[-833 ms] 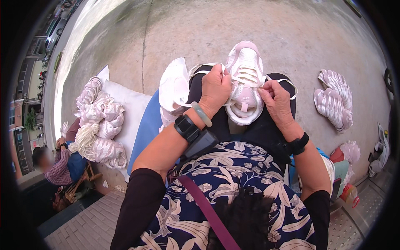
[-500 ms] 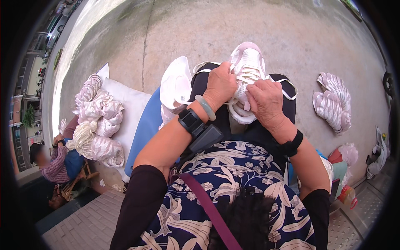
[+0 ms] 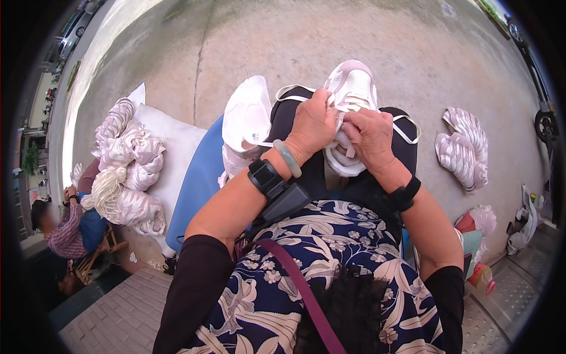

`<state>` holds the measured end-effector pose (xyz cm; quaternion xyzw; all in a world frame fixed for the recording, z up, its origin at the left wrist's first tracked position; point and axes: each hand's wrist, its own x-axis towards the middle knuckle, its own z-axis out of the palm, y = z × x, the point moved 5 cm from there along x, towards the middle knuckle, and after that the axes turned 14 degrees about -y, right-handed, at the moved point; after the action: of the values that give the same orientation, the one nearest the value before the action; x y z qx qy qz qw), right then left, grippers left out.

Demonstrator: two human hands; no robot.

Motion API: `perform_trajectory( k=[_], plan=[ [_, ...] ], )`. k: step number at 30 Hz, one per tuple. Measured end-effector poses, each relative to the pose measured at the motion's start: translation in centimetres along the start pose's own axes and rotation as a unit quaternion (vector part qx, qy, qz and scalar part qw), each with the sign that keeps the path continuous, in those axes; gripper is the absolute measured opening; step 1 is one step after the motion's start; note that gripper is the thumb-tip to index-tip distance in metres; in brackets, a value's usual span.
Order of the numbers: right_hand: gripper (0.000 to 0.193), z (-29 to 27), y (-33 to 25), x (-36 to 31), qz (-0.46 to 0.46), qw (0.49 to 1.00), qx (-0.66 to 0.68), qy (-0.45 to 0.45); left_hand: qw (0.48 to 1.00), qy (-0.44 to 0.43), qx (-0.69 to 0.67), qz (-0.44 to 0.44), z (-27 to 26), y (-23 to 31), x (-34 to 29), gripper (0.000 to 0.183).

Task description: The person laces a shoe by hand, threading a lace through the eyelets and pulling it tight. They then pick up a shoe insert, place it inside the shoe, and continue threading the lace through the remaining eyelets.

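A white and pale pink sneaker [image 3: 354, 79] rests over my knees, toe pointing away from me. White shoelace [image 3: 358, 101] crosses its front, and loose ends loop out over both dark trouser legs. At the shoe's left edge my left hand [image 3: 314, 121] is closed, thumb and fingers pinching the lace by the eyelets. My right hand [image 3: 371, 137] bends over the tongue from the right, its fingertips pressed together on the lace. Parts of the eyelet rows are hidden under the fingers.
White shoe uppers [image 3: 247, 112] lie on a blue surface [image 3: 197, 177] at my left. Further left, bundled uppers [image 3: 132, 153] sit on a white sack [image 3: 177, 133]. Another bundle [image 3: 464, 150] is on the concrete floor at right. A seated person [image 3: 68, 230] is far left.
My right hand has shifted up and left along the shoe, its fingers now curled in closer to my left hand. The left hand stays at the shoe's edge.
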<state>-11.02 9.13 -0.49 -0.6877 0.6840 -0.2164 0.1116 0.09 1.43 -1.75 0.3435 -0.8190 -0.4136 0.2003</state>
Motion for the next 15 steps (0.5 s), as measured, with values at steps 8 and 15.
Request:
perform_trajectory(
  k=[8, 15],
  plan=[
    [0.007, 1.0, 1.2, -0.2, 0.032, 0.993, 0.112, -0.009, 0.992, -0.086, 0.074, -0.059, 1.3, 0.3, 1.4, 0.023],
    [0.011, 1.1, 0.5, 0.0, 0.028, 0.995, 0.09, 0.024, 0.995, -0.047, 0.075, -0.045, 1.2, 0.5, 0.8, 0.022]
  ],
)
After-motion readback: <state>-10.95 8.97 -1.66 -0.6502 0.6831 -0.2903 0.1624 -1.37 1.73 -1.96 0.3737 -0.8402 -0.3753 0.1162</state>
